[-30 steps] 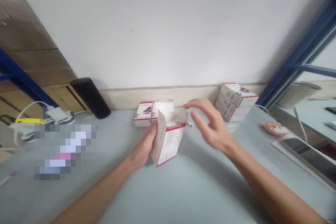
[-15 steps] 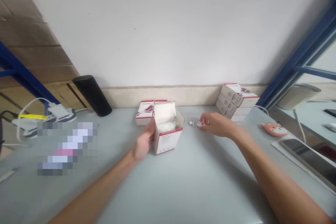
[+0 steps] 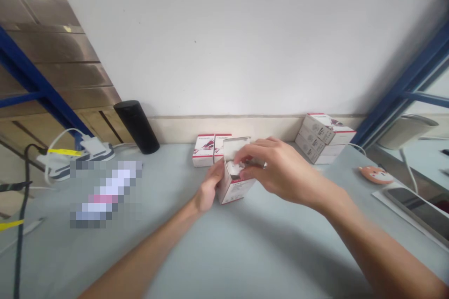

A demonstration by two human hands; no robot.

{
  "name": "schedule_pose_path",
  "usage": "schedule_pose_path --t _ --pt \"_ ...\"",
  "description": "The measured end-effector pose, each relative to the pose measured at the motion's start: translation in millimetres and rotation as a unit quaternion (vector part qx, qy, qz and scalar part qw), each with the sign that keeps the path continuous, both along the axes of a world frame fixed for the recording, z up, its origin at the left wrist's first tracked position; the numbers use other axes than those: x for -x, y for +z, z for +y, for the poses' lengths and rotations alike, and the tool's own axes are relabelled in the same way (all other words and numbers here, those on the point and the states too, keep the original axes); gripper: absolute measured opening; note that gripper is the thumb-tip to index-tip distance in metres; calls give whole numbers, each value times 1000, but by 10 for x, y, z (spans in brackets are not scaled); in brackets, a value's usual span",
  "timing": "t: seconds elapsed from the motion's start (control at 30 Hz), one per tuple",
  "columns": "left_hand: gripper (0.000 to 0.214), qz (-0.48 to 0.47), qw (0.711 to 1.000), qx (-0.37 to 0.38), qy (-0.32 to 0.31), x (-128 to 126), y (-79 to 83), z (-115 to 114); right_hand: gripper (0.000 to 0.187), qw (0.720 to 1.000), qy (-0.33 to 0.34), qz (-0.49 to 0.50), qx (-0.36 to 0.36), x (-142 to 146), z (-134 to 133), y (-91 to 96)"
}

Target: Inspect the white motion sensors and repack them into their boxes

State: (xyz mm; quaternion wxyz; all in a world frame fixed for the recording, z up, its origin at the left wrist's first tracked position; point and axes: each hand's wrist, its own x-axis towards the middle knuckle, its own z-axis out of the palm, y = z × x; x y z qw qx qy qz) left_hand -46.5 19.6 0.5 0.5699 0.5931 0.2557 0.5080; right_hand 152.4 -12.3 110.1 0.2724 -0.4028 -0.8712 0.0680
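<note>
One open box [image 3: 236, 190], below right hand [image 3: 282, 168], apparently touching

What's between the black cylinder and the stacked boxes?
In the head view: two boxes side by side and, nearer the camera, the open box held by the left hand, the right hand at its opening.

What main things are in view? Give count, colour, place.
Open cardboard box: one, white-red, centre
Box contents: uncounted, white, inside
Closed cardboard boxes: two, white-red, back middle
Stacked cardboard boxes: count unclear, whitish, back right
Cylinder: one, black, back left
Power strip: one, white, left
Pixelated item: one, lavender, left
Rounded animal-faced object: one, orange, right
Flat slab: one, dark, right
Left hand: one, gripping open box
Right hand: one, at box opening
</note>
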Motion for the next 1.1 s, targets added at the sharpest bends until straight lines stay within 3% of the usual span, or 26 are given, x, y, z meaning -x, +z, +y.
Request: schedule_pose_path --t 0.27,0.47,0.6,0.7,0.77,0.87,0.97,1.1 --pt "42 -18 1000 4 -5 2 -9 10 28 996 42 -76 -28 36 149 32" --pt "45 -20 999 10 25 18 -49 84 31 994 43 -87 -46 148 200 -12" --pt "40 -52 992 0 117 4 -51 91 29 996 62 43 -50 40 270 -86" --pt "39 -79 975 -30 207 -31 39 -11 30 982 -29 165 -82 -229 383 -277" --pt "40 -69 968 -68 232 -54 102 -97 28 980 -130 145 -51 -444 481 -482" --pt "44 15 962 -156 222 -73 128 -192 27 978 -196 10 74 -690 607 -808" --pt "51 135 935 -220 242 -72 74 -209 25 965 -202 -71 153 -777 681 -1020" --pt "43 193 905 -250 284 -55 9 -157 14 962 -194 -79 177 -773 740 -1042"
